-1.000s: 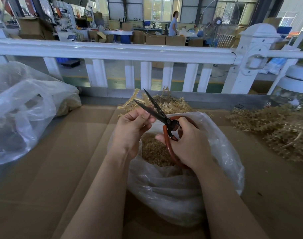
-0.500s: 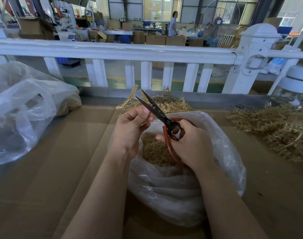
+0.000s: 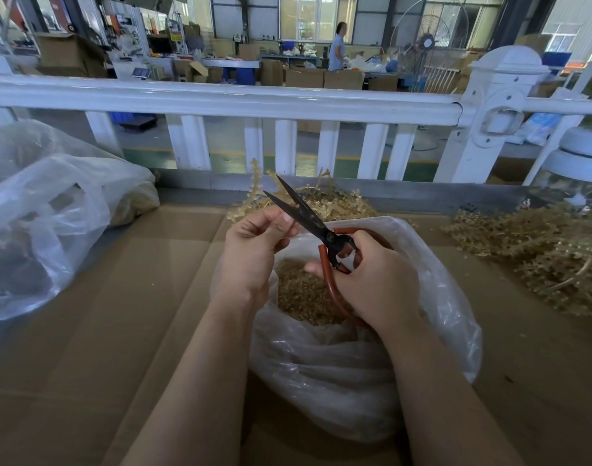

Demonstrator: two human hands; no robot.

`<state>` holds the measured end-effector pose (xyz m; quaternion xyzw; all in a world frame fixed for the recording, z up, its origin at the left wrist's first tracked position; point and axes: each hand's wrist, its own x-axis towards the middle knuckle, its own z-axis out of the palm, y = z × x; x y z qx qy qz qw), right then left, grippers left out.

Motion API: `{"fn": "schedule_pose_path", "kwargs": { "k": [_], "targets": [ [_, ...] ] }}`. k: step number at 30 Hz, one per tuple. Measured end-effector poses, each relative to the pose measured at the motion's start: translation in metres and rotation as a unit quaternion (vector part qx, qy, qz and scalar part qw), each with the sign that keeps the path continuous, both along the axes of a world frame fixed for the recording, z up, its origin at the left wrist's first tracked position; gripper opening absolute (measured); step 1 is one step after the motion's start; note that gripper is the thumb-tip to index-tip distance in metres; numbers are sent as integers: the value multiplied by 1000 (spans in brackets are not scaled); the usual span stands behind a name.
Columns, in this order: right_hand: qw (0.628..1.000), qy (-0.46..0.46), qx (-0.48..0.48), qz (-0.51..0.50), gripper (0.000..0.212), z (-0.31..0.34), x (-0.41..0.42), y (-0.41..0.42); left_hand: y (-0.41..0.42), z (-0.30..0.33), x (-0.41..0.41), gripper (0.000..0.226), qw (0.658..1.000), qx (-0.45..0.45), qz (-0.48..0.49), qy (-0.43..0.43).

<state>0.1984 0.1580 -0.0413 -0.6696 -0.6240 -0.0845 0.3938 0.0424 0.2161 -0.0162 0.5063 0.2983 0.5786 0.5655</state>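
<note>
Scissors (image 3: 316, 227), black blades, red-brown handles, over the mouth of a clear plastic bag (image 3: 338, 381) on the cardboard-covered desk (image 3: 103, 314). The right hand (image 3: 378, 280) has its grip curled through and round the handles, which lie against the palm; the blades run up and to the left from it, tips a little apart and pointing toward the white railing (image 3: 220, 99). The left hand (image 3: 254, 253) sits just left of the blades, thumb pressed to forefinger and touching the lower blade, its grip pinching the foot of a gold sprig (image 3: 254, 176) that stands above the knuckles, beside the tips; between them or not, cannot tell. Compared with a second ago the blades have narrowed, the tips closer together, and the sprig stands more upright; both hands are otherwise much where they were. Below the hands, cut gold bits (image 3: 301, 297) fill the bag. More gold sprigs are heaped behind it (image 3: 341, 203) and at the far right (image 3: 540, 257). A larger crumpled plastic bag (image 3: 35, 223) lies at the left.
</note>
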Motion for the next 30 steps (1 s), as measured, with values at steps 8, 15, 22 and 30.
{"fn": "schedule_pose_path", "kwargs": {
  "k": [8, 15, 22, 30],
  "targets": [
    [1000, -3, 11, -13, 73, -2, 0, 1, 0, 1, 0, 15, 1000, 6, 6, -4],
    [1000, -1, 19, -4, 67, 0, 1, -1, 3, 0, 1, 9, 1000, -19, -4, -21],
    [999, 21, 26, 17, 69, -1, 2, 0, 3, -1, 2, 9, 999, -40, -12, -24],
    [993, 109, 19, 38, 43, -4, 0, 3, 1, -2, 2, 8, 987, -152, -45, 4]
  ]
}}
